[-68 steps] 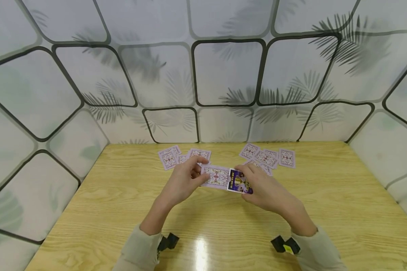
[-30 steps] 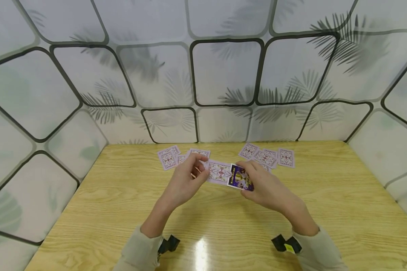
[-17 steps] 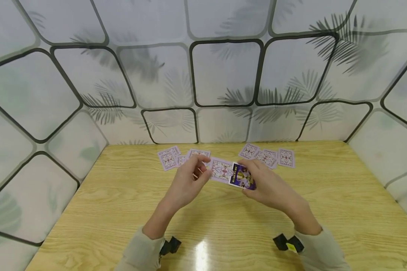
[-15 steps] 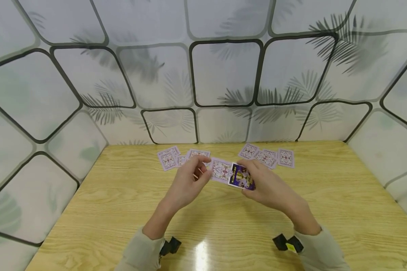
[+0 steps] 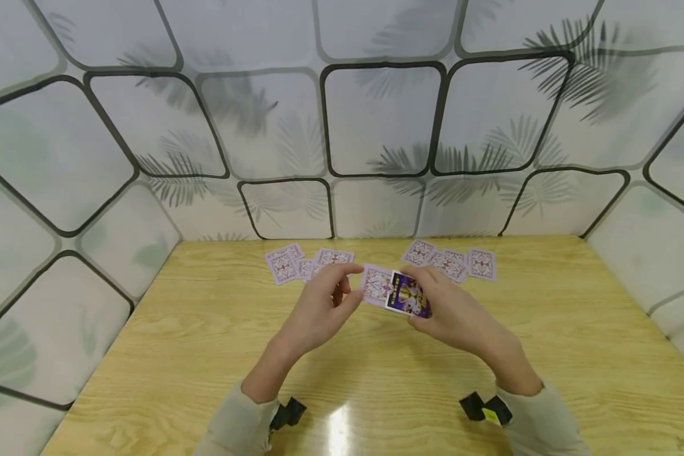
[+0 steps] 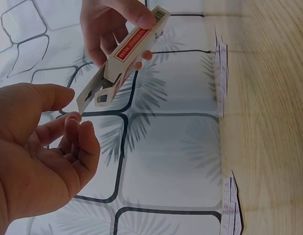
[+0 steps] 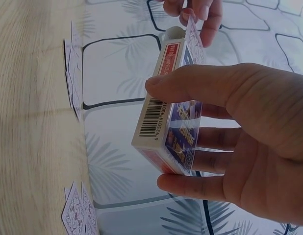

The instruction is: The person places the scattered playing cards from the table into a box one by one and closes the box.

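My right hand point(image 5: 456, 310) grips a card box point(image 5: 406, 295) with a dark purple and yellow face, held up over the table. In the right wrist view its white side point(image 7: 154, 110) bears a barcode, and my thumb presses there with the fingers on the far side. A playing card point(image 5: 377, 283) with a lilac patterned back sticks out of the box's open end. My left hand point(image 5: 322, 307) has thumb and index fingertip at the corners of the card's outer end, its other fingers curled. The box's flap point(image 6: 103, 97) hangs open beside the card.
Several cards lie face down at the back of the wooden table point(image 5: 205, 367), in a left group point(image 5: 282, 267) and a right group point(image 5: 448, 266). Behind them stands a patterned cloth wall point(image 5: 382, 126).
The playing card has slid rightward into the box, so less of it shows. My left hand has followed it right; the box has shifted slightly right and away from me.
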{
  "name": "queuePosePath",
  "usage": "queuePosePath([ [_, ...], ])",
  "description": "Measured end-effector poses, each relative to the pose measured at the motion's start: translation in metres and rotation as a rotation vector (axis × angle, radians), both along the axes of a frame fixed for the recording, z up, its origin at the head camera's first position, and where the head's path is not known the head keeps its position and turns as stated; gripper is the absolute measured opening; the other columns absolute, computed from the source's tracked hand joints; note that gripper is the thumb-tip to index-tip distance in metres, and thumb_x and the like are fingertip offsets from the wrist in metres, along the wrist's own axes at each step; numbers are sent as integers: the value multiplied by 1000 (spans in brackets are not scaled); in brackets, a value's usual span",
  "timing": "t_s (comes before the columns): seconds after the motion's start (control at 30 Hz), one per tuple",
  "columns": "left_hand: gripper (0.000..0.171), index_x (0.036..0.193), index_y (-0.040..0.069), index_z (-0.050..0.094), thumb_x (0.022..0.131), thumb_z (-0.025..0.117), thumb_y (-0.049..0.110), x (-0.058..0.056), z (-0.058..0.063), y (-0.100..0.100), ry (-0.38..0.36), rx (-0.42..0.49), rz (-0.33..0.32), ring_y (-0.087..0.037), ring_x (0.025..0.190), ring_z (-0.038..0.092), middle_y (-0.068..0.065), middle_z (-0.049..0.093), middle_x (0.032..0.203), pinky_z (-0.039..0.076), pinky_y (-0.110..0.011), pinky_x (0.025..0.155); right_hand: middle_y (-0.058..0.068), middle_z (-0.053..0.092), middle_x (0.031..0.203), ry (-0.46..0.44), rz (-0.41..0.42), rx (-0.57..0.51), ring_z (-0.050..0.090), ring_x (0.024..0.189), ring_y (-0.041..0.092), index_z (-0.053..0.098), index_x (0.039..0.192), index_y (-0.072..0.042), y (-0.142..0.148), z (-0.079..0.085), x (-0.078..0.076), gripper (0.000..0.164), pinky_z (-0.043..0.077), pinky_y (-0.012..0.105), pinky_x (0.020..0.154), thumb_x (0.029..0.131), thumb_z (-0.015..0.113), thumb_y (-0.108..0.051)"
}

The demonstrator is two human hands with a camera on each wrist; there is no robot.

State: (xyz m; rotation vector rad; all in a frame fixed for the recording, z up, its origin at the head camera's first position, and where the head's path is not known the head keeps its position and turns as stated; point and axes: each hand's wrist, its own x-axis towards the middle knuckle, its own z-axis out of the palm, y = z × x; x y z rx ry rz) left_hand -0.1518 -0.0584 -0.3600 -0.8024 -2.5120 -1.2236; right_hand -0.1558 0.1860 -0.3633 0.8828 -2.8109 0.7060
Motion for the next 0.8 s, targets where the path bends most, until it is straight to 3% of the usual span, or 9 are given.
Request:
queuePosePath([
  [0.4,31,122,8,59,91,62,13,3,0,3,22,-48,6,-9,64,40,-5,50,85,39,-23,56,12,53,121,28,4,-53,55,91,17,39,139,-8,0,-1,-3,76,50,30,70,76,79,-18],
  [0.8,26,117,8,60,91,62,11,2,0,3,53,-28,21,-8,64,41,2,49,84,39,-23,56,13,52,125,28,-1,-64,56,95,19,38,140,-8,0,0,-3,77,51,32,73,75,79,-20],
])
